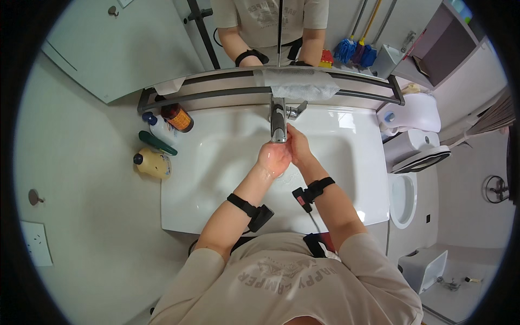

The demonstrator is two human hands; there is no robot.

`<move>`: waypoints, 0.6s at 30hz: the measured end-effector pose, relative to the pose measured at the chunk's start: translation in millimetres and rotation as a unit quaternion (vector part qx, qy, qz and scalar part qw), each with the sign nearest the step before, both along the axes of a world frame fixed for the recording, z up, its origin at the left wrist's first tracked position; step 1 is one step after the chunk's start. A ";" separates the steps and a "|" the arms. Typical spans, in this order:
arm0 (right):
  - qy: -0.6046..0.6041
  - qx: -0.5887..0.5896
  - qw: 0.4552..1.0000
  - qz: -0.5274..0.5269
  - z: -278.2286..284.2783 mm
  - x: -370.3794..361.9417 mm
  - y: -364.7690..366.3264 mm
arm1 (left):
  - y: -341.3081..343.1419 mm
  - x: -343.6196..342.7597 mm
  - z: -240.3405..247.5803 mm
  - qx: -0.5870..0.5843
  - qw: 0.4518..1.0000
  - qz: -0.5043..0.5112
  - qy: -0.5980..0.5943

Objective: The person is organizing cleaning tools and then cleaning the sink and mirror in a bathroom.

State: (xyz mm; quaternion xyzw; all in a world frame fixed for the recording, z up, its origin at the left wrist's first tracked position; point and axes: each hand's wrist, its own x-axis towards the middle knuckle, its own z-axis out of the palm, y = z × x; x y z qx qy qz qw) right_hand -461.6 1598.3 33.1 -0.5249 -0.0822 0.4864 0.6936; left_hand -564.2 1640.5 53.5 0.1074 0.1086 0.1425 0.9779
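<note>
Left hand [274, 158] wet, below spout [279, 129], right hand [299, 145] at its two o'clock, seemingly touching; fingers part-hidden, cannot tell spread or curled. Chrome tap [278, 104] at twelve o'clock of basin [187, 208]: looks stiff, likely slippery wet; best hold, lever [297, 110].

The beige short-sleeved cotton shirt [295, 297] on the person carries a curved line of grey block capitals around a faded drawing, the only clearly legible lettering, and it shows a second time in the wall mirror [269, 23]. The dark brown bottle with an orange label [184, 121], the pale yellow rounded bottle with a black cap [154, 164] and the white bottle with a blue cap [161, 130] bear printing too small to read.
</note>
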 end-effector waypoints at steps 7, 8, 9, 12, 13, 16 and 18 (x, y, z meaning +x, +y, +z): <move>0.345 0.259 0.895 -0.117 32.7 -40.0 -12.4 | -6.1 33.5 16.0 -0.152 0.983 0.100 -0.007; 0.345 0.251 0.898 -0.106 35.3 -40.4 -15.5 | -9.0 38.0 24.2 -0.173 0.969 0.166 0.066; 0.342 0.245 0.902 -0.099 37.2 -40.1 -18.0 | -9.0 42.1 19.4 -0.175 0.969 0.162 0.066; 0.335 0.226 0.912 -0.067 44.5 -51.5 -11.0 | 3.2 41.7 6.6 0.063 0.978 0.117 0.163; 0.335 0.224 0.913 -0.069 38.0 -50.7 -8.8 | 2.4 43.9 9.0 0.144 0.960 0.097 0.219; 0.360 0.201 0.908 -0.071 16.9 -44.9 -3.5 | 1.1 43.9 13.2 0.382 0.860 0.071 0.331; 0.369 0.281 0.886 -0.002 8.1 -38.6 -6.1 | 0.5 43.6 14.6 0.521 0.768 0.070 0.365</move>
